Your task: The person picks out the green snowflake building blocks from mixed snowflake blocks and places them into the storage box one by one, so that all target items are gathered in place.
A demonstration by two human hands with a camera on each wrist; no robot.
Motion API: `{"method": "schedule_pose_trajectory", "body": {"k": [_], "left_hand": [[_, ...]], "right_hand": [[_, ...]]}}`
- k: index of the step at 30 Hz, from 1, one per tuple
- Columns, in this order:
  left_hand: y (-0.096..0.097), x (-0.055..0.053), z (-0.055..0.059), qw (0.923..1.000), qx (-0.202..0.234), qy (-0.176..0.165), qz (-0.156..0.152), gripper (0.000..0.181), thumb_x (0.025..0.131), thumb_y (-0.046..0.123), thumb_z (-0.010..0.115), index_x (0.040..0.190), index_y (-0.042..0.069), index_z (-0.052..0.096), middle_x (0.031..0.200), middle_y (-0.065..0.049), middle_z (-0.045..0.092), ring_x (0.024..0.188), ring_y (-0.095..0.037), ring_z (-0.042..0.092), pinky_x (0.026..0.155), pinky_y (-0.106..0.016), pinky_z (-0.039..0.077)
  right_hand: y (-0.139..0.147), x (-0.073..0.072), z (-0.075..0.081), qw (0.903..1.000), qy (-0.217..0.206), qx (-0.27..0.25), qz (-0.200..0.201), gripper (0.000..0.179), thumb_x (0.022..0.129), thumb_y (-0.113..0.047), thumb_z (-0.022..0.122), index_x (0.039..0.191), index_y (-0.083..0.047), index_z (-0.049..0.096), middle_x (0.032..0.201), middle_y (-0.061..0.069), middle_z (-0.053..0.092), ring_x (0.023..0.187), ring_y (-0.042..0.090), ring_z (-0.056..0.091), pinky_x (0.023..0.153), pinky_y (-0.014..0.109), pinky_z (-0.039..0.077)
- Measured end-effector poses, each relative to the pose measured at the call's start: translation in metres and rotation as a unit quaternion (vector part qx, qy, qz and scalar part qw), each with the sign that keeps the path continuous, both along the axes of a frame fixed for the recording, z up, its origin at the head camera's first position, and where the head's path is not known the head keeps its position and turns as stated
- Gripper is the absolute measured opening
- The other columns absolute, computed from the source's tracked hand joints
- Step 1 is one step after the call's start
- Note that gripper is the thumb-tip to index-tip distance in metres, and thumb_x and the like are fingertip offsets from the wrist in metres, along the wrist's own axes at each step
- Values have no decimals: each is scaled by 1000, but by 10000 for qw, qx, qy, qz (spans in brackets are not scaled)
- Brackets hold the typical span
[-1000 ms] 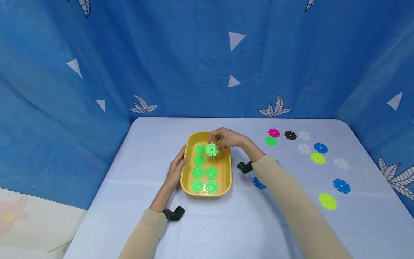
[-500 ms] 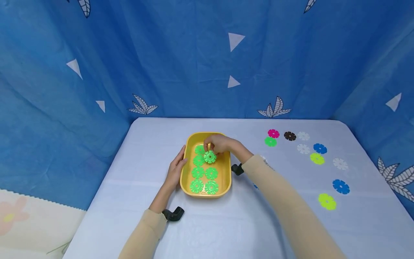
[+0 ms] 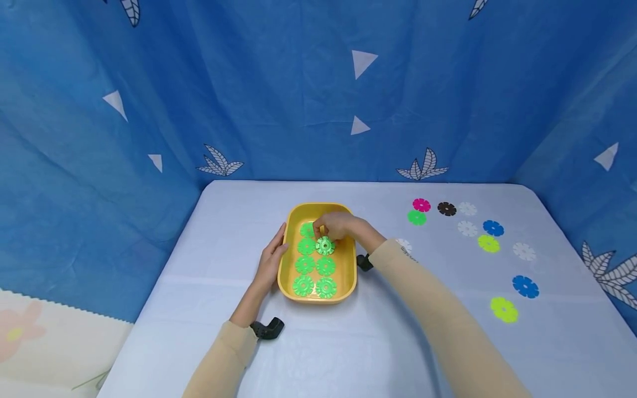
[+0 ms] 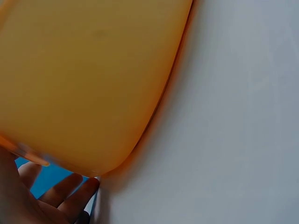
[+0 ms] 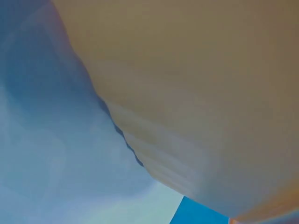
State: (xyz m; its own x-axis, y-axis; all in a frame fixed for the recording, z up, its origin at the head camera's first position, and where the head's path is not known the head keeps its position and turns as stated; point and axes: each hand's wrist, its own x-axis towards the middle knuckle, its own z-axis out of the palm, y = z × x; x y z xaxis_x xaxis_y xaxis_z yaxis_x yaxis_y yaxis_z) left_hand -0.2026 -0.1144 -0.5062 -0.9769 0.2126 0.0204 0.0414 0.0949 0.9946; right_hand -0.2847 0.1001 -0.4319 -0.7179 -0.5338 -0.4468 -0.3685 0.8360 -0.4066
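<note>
A yellow plastic tray (image 3: 340,290) lies on the white-covered table. Green notched snowflake discs (image 3: 304,264) form two columns inside it. My left hand (image 3: 271,258) holds the tray's left side, thumb at the rim and fingers along the outer wall. In the left wrist view, the fingers (image 4: 84,196) sit against the tray's wall (image 4: 93,84). Reaching in from the right, my right hand (image 3: 335,224) pinches a green snowflake disc (image 3: 325,246) low in the tray, in the right column. The right wrist view is mostly sleeve (image 5: 187,93), so that hand is hidden there.
Loose snowflake discs are spread on the right of the table, among them a pink disc (image 3: 421,205), a brown disc (image 3: 447,209), a blue disc (image 3: 525,287) and a yellow-green disc (image 3: 504,309). A blue curtain (image 3: 298,99) hangs behind the table.
My right hand has moved down into the tray, bringing the pinched green disc toward me, to just above the lower discs of the right column. The left hand and tray stay put.
</note>
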Motion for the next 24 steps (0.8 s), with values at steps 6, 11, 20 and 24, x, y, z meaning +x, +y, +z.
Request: {"method": "schedule_pose_trajectory", "body": {"k": [6,11,20,24], "left_hand": [[1,-1,-4,10000,49,-13,66,53,106,21,38,156,29,25,163,6,19,151,-18,19,120,-37,25],[2,-1,-7,9999,85,-81,32,53,107,20,37,157,24,22,164,5,17,151,-18,17,121,-37,23],[0,-1,-5,10000,50,-33,11,52,107,22,37,157,27,22,164,6,16,152,-16,15,122,-37,21],[-2,-1,-6,10000,11,-12,19,52,106,24,38,156,31,24,163,8,18,151,-16,17,121,-36,23]], "right_hand": [[-1,0,-3,9999,-111,66,25,44,87,17,46,98,-21,65,85,5,59,60,16,47,52,23,39],[0,0,-3,9997,-97,218,39,41,87,16,49,97,-20,65,89,5,60,63,17,45,53,23,39],[-4,1,-3,9991,-87,410,-62,44,90,17,41,98,-20,63,83,3,53,60,16,39,53,23,36],[-6,1,-2,9979,-5,645,-35,43,91,15,40,98,-20,63,77,2,48,59,16,34,52,24,33]]}}
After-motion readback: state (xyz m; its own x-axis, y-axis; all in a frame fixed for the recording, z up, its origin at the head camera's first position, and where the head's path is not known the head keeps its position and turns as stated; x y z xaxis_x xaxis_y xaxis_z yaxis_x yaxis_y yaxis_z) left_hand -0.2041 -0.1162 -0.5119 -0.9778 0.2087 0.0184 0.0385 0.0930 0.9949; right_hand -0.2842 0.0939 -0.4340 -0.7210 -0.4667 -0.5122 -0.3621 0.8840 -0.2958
